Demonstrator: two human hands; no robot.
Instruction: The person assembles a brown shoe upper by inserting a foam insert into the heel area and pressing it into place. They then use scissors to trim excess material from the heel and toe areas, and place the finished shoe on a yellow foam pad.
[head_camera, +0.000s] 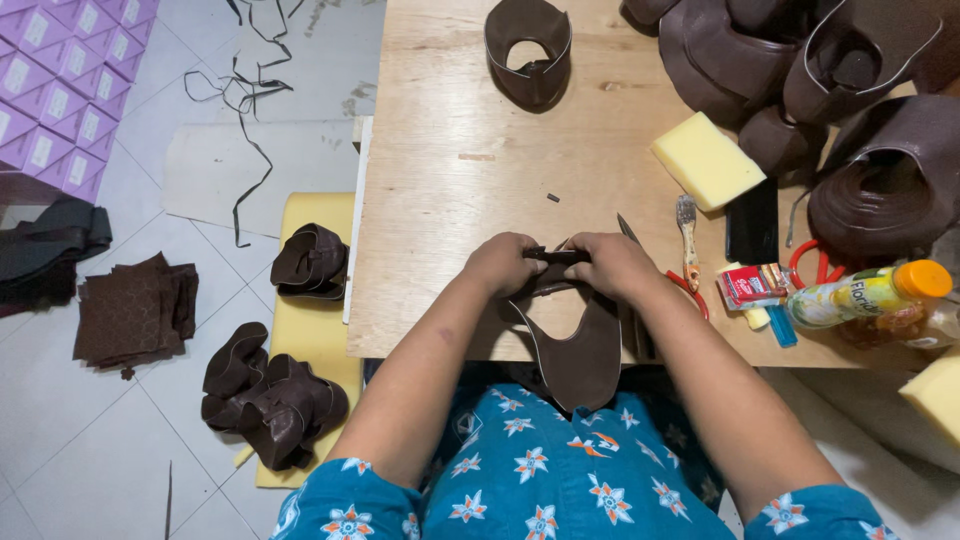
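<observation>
1. The step in hand looks like shaping or folding the top edge of a dark brown leather shoe-upper piece (578, 350). It lies at the near edge of the counter (450, 180), its lower part hanging off toward the person's lap.
2. The left hand (505, 263) has its grip closed on the left end of the piece's upper edge; the right hand (612, 262) pinches the right end of the same edge. Both press it down against the counter.
3. The next move, as I judge it, calls for firm, even pressure along the fold with the two ends kept level, so the edge does not skew.
4. Right of the piece lie a small brush (688, 240) and red-handled scissors (815, 262), partly hidden.
5. Packages: a small red and white packet (752, 285) lies further right of the piece; beside it lies a clear bottle with an orange cap (868, 293) and a yellow-green label.
6. A yellow sponge block (707, 160) sits up and right of the piece, a finished brown upper (528, 50) straight beyond it.
7. Far left of the piece, stacked purple boxes (70, 90) with white labels stand on the floor.
</observation>
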